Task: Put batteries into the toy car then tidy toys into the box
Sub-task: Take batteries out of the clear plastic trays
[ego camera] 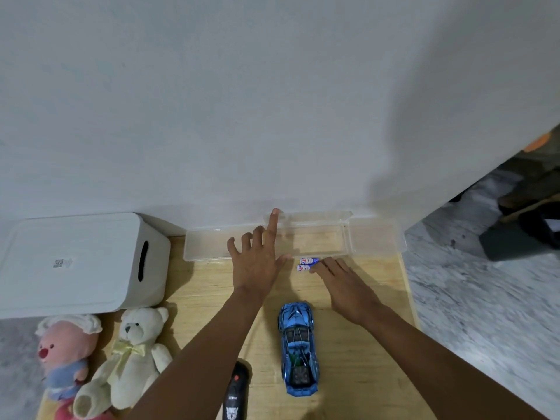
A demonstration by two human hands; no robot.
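Wooden tabletop: battery step starting. Right hand open, fingertips on two AA batteries; left hand splayed, empty. Next: pinch one, carry to blue toy car.

Bare wooden desk lies open right of the blue toy car. Beyond the car, two small white-and-blue batteries and a clear plastic tray bar the way. A black remote control sits near its left.
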